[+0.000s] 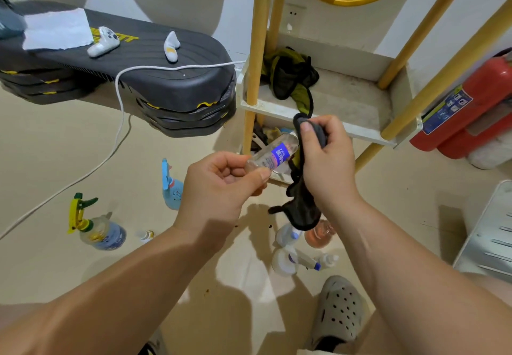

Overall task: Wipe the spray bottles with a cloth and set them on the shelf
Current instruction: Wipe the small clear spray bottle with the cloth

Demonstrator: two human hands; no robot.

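Beige floor all round me in the head view, and it's crowded at the edges. Far left, the black step platform juts out over the floor, with a white cord trailing down from it. Far right, the white shelf stands on yellow poles, its near lip just beyond my knuckles, and a green-and-black rag is bunched at its back. A red fire extinguisher sits right of it and a white rack comes in at the right edge. Open room is the strip of floor between platform and shelf.

Both arms reach in from the near edge and meet mid-frame. My left hand pinches the near end of the small clear bottle, thumb on top and fingers curled. It hangs in the air, tilted, blue label up, in front of the shelf lip. My right hand grips the dark cloth, thumb pressing it onto the bottle's far end, the rest dangling.

Down on the floor stand a yellow-trigger spray bottle at left, a blue one nearer the middle, and white spray bottles clustered by my grey clog.
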